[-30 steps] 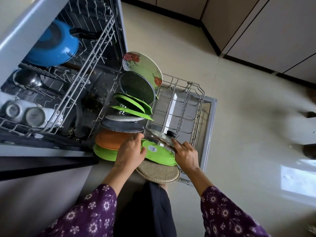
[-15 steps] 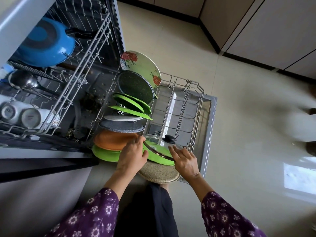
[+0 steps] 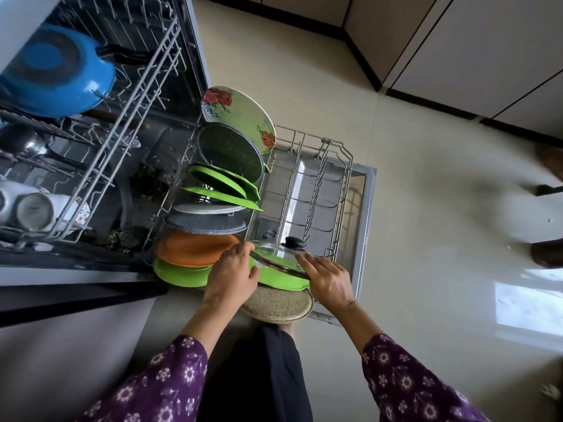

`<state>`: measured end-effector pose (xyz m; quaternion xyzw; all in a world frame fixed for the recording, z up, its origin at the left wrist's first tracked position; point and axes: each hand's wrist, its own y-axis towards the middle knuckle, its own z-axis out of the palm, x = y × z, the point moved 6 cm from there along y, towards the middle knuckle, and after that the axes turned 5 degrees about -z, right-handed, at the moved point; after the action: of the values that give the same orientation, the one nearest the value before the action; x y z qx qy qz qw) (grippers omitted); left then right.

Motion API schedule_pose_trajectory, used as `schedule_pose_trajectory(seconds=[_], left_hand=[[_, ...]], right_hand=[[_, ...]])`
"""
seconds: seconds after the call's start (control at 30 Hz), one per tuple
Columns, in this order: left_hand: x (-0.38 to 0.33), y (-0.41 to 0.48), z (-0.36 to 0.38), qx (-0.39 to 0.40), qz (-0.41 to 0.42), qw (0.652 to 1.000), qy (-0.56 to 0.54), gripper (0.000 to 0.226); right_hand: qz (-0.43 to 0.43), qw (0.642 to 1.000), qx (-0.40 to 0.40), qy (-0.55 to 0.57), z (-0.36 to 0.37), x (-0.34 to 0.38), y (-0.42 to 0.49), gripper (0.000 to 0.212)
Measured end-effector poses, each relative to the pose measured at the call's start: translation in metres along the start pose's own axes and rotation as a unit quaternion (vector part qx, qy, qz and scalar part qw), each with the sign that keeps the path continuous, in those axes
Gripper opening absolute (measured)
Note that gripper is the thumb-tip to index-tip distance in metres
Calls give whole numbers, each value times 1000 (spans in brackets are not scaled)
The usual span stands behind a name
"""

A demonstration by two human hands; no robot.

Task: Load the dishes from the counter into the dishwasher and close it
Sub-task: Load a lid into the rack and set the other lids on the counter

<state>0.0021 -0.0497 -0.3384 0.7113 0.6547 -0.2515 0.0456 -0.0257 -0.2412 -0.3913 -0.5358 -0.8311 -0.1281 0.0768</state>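
Note:
The dishwasher's lower rack (image 3: 341, 166) is pulled out over the open door (image 3: 364, 226). Its left row holds a floral plate (image 3: 240, 117), a dark speckled plate (image 3: 228, 152), green plates (image 3: 225, 187), a grey plate (image 3: 207, 223), an orange plate (image 3: 192, 248), a green plate (image 3: 179, 274) and a beige speckled plate (image 3: 278, 306). A glass lid (image 3: 275, 254) with a black knob (image 3: 293, 242) leans at the rack's near end over a green dish (image 3: 280, 280). My left hand (image 3: 233, 274) holds the lid's left edge. My right hand (image 3: 327, 277) lies with straight fingers on its right rim.
The upper rack (image 3: 122, 95) is pulled out at left with a blue pan (image 3: 58, 74), a steel ladle (image 3: 24, 141) and white cups (image 3: 33, 210). Beige floor (image 3: 426, 208) spreads to the right, with cabinet fronts (image 3: 475, 41) beyond. The rack's right half has bare tines.
The glass lid has tipped from lying flat beside the green dish to leaning up over it. Both hands moved slightly along its rim.

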Motion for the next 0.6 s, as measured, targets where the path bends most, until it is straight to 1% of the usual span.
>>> schedule_pose_trajectory(seconds=[0.1, 0.23, 0.4, 0.47, 0.6], left_hand=[[3, 0, -4, 1, 0, 1000, 0, 30], [6, 2, -8, -1, 0, 1000, 1, 28], [7, 4, -6, -3, 5, 1000, -3, 28], [9, 5, -3, -3, 10, 1000, -6, 29], [12, 6, 0, -7, 12, 1000, -5, 29]], right_hand=[[-12, 1000, 17, 20, 7, 5, -7, 52], [16, 999, 26, 40, 13, 1, -6, 52], [10, 999, 16, 26, 17, 3, -10, 52], [8, 999, 27, 15, 23, 4, -10, 51], [31, 998, 49, 18, 32, 3, 2, 49]])
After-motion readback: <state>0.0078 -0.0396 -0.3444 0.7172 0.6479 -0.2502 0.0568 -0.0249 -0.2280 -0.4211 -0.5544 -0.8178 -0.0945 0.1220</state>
